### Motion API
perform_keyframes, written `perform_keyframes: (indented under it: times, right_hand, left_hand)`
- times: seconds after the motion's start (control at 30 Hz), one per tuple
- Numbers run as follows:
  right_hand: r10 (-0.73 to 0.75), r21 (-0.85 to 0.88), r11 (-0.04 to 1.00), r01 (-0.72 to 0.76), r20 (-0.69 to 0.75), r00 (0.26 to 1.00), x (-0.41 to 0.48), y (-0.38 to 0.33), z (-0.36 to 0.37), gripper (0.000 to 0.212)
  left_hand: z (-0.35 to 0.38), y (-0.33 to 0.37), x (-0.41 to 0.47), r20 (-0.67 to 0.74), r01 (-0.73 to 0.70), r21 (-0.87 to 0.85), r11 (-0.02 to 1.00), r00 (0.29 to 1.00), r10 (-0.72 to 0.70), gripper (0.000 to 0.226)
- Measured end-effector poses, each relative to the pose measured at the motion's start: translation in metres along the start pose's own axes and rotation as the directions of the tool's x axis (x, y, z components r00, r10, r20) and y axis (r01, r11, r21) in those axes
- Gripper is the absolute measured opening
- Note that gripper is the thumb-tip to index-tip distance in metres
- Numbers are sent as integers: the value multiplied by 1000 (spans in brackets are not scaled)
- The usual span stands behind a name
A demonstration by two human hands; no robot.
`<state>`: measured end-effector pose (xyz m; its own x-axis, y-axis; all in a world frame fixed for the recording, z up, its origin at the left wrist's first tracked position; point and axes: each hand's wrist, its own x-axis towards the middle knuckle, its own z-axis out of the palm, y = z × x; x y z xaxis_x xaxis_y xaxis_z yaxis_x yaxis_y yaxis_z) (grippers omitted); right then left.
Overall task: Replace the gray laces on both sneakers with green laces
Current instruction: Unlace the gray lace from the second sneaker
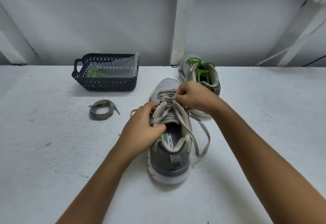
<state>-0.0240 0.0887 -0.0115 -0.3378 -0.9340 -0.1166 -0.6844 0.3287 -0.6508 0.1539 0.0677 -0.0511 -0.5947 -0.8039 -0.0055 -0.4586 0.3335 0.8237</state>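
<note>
**Near sneaker, heel-first: gray lace under removal**

Two bare forearms enter from the bottom edge and converge on the near sneaker point(169, 155), which stands upright on its sole on the white table point(53, 135). The heel is turned toward the camera and the toe away, so the long axis runs near to far, almost straight.

The left hand point(142, 126) is curled round the left eyelet flap beside the tongue, with the thumb at the collar opening; the shoe is steadied by it. The right hand point(192, 96) is closed to a pinch on the gray lace point(165, 94) at a middle crossing. The upper eyelets look already freed, and two loose ends trail down the right side toward the heel.

Handling, judged: the lace is flat, soft and limp, with no stiffness except at the tips. It is best taken at a crossing and drawn up row by row; a pull on a free end alone would likely bind. The shoe is light with a soft mesh upper, so a counter-hold at the flap or collar is needed.

Further left, a removed gray lace coil point(101, 117) lies apart from the shoe. Beyond it stands a dark basket point(105, 86) holding a clear bag point(112, 66) with a green lace point(95, 73) inside.

Farthest, just behind the right hand, the far sneaker point(189, 61) is seen with its green laces point(201, 73) fitted, toe pointing away and slightly left. The task is judged to be past its halfway point.
</note>
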Motion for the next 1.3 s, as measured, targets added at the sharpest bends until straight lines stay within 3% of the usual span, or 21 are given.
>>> perform_keyframes:
  times: [0.23, 0.3, 0.37, 0.43, 0.57, 0.73, 0.83, 0.9, 1.0, 1.03, 1.17, 1.23, 1.3]
  right_hand:
    - [27, -55, 998, -38, -186, 982, 10, 2, 10, 22]
    - [84, 142, 988, -60, -166, 983, 7, 6, 8, 29]
    - [119, 369, 924, -98, -36, 992, 0, 10, 5, 31]
    - [48, 327, 944, -48, 10, 999, -3, 17, 6, 28]
    - [47, 203, 979, -25, -102, 994, -1, 18, 10, 21]
    - [143, 350, 934, -74, -178, 974, 2, 15, 15, 21]
    - [152, 448, 889, -98, -87, 985, -3, 20, 16, 33]
    - [75, 359, 932, -44, -73, 995, -9, 22, 16, 31]
    - [21, 149, 989, 6, -176, 984, -13, 21, 14, 25]
    - [31, 156, 988, 3, -216, 976, -12, 18, 15, 22]
    - [230, 539, 841, -48, -275, 934, -13, 10, 13, 17]
    - [236, 525, 848, -72, -252, 938, -13, 14, 16, 24]
    - [156, 381, 923, -62, -221, 963, -14, 21, 19, 29]
  left_hand:
    - [11, -4, -3, -108, 17, -243, 970, 993, -45, 42]
    - [13, -6, -3, -129, 14, -268, 963, 990, -50, 43]
    - [15, -8, -2, -142, 15, -281, 960, 988, -56, 44]
    - [16, -11, -1, -150, 17, -289, 957, 987, -62, 50]
    - [16, -17, 0, -150, 10, -309, 951, 987, -59, 55]
    - [16, -18, 0, -134, -32, -323, 946, 991, -12, 46]
    - [16, -21, 1, -121, -37, -333, 942, 993, -4, 44]
    - [16, -23, 3, -129, -41, -332, 943, 992, -2, 45]
    - [18, -24, 4, -139, -50, -327, 944, 990, 4, 50]
    - [18, -25, 4, -139, -49, -327, 944, 990, 3, 52]
    - [19, -26, 5, -147, -54, -314, 948, 989, 8, 50]
    - [20, -26, 6, -143, -54, -302, 952, 990, 11, 49]
    - [20, -26, 6, -141, -60, -298, 953, 990, 19, 49]
